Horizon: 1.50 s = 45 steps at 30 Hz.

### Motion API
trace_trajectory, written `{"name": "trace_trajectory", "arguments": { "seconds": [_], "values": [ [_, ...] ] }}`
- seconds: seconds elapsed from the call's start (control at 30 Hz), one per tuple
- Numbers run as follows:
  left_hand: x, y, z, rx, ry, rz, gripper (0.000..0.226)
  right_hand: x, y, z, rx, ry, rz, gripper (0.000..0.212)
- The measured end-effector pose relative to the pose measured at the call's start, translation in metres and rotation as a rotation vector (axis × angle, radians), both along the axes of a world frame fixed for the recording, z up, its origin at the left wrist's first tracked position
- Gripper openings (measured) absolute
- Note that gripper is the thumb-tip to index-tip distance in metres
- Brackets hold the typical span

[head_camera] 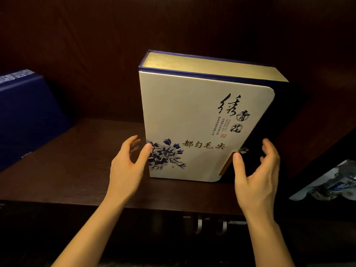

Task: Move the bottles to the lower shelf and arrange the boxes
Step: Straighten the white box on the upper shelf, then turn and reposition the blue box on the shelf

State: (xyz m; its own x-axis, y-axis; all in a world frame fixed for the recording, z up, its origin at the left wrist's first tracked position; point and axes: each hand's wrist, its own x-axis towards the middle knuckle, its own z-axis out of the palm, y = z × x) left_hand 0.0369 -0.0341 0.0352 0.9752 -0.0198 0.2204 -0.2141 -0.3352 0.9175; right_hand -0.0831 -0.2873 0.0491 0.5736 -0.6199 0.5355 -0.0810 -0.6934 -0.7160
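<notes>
White tea gift box (194, 120) upright on dark wooden shelf (77, 170), left hand (128, 166) open, thumb touching its left edge, right hand (256, 176) open, thumb on its front, blue box (28, 116) far left

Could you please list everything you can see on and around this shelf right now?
Tea gift box: one, cream front with blue flower print and navy edges, standing upright at the middle of the shelf.
Blue box: one, dark blue, at the left end of the shelf, leaning, partly cut off by the frame.
Bottle pack: one plastic-wrapped bundle, white and clear, at the lower right beyond the shelf; count of bottles unclear.
Shelf: one, dark brown wood, carrying both boxes.
Metal hooks: a few, silver, below the shelf's front edge.
Left hand: open, thumb touching the tea gift box's left edge.
Right hand: open, thumb on the box's right side.
</notes>
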Motion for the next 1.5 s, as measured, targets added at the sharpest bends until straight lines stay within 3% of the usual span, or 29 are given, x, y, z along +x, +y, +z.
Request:
{"name": "trace_trajectory", "arguments": {
  "seconds": [0.2, 0.33, 0.57, 0.93, 1.1, 1.5],
  "values": [
    [-0.028, 0.021, 0.022, 0.200, -0.184, 0.036, 0.051, -0.017, 0.001, 0.015, -0.303, -0.090, 0.100, 0.044],
    [-0.047, 0.026, 0.029, 0.202, -0.187, 0.064, 0.040, -0.009, 0.011, 0.020, -0.330, -0.086, 0.293, 0.040],
    [-0.077, 0.045, 0.024, 0.159, -0.128, 0.212, 0.031, 0.024, 0.049, 0.019, -0.254, -0.103, 0.631, 0.029],
    [-0.128, 0.115, 0.015, 0.092, -0.089, 0.634, 0.023, 0.051, 0.135, 0.014, -0.095, 0.012, 1.086, 0.026],
    [-0.132, 0.160, 0.014, 0.085, -0.102, 0.764, 0.042, 0.067, 0.179, 0.016, -0.023, 0.033, 1.170, 0.027],
    [-0.069, 0.296, 0.027, 0.072, -0.102, 0.736, 0.026, 0.147, 0.303, 0.031, 0.269, 0.093, 1.155, 0.012]
  ]
}}
